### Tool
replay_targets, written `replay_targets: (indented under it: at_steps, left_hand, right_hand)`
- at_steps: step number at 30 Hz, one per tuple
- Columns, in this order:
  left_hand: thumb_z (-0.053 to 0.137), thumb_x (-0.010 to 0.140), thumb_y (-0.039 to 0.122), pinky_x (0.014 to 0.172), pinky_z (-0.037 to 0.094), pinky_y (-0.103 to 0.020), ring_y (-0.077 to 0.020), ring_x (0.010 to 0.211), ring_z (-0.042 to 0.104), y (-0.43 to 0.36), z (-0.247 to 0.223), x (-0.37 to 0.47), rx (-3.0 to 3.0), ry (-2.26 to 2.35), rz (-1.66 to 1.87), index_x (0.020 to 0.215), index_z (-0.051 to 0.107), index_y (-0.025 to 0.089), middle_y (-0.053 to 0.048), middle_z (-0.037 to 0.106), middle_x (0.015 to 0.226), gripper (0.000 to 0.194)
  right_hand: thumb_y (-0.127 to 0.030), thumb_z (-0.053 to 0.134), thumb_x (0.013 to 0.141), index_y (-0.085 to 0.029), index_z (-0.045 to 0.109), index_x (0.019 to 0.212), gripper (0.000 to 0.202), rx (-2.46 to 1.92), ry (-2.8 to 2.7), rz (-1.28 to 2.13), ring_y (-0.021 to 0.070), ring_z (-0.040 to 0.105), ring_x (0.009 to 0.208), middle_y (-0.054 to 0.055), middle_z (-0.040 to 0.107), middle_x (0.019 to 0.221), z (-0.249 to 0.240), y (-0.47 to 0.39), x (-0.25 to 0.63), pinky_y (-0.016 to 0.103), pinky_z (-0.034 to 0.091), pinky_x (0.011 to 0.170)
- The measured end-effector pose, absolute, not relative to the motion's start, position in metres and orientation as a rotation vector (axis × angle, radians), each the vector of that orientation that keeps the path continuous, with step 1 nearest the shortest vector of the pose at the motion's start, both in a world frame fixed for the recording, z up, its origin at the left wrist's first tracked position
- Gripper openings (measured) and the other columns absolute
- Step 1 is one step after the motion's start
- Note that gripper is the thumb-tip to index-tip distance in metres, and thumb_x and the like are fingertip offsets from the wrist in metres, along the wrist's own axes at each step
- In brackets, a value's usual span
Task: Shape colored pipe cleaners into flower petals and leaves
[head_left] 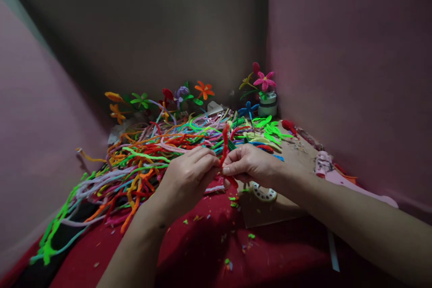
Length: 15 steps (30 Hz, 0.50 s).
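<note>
Hands: my left hand point(193, 170) and right hand point(251, 162) both pinch the red stem point(225, 140)
Surface: red cloth point(195, 256), scraps point(251, 236)
Room: dim, pink walls point(347, 54)

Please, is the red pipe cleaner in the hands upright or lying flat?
Upright: the red pipe cleaner rises above the fingertips of the left hand and right hand.

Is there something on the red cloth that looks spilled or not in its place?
Yes. Small green scraps lie scattered on the red cloth, like spilled trimmings. At the left, green fuzzy stems trail away from the tangled pile. Nothing looks clearly damaged.
</note>
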<state>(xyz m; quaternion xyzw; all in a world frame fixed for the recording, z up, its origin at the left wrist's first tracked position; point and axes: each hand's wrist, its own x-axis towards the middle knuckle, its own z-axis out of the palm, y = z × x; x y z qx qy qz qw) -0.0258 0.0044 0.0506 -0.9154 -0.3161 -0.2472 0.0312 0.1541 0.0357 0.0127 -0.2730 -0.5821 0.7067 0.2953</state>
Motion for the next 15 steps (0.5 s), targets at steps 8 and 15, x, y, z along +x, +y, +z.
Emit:
replay_targets:
  at_steps: [8,15]
  left_hand:
    - [0.043,0.085,0.017,0.063,0.035,-0.026,-0.0122,0.068,0.046,0.002,0.051,-0.025,-2.775,-1.017,-0.691,0.074,0.048,0.017,-0.001,0.053,0.073,0.013]
    - [0.044,0.084,0.015,0.064,0.034,-0.026,-0.0118,0.068,0.044,0.004,0.049,-0.026,-2.806,-0.971,-0.757,0.074,0.048,0.017,-0.001,0.052,0.072,0.011]
  right_hand:
    - [-0.022,0.064,0.066,-0.01,0.061,0.059,0.014,-0.748,-1.502,1.928,0.002,0.032,0.034,0.002,0.062,0.052,0.013,0.036,0.154,0.02,0.015,0.035]
    - [-0.017,0.064,0.059,-0.01,0.059,0.056,0.01,-0.85,-1.43,1.908,0.0028,0.034,0.035,0.002,0.06,0.048,0.023,0.033,0.152,0.019,0.017,0.035]
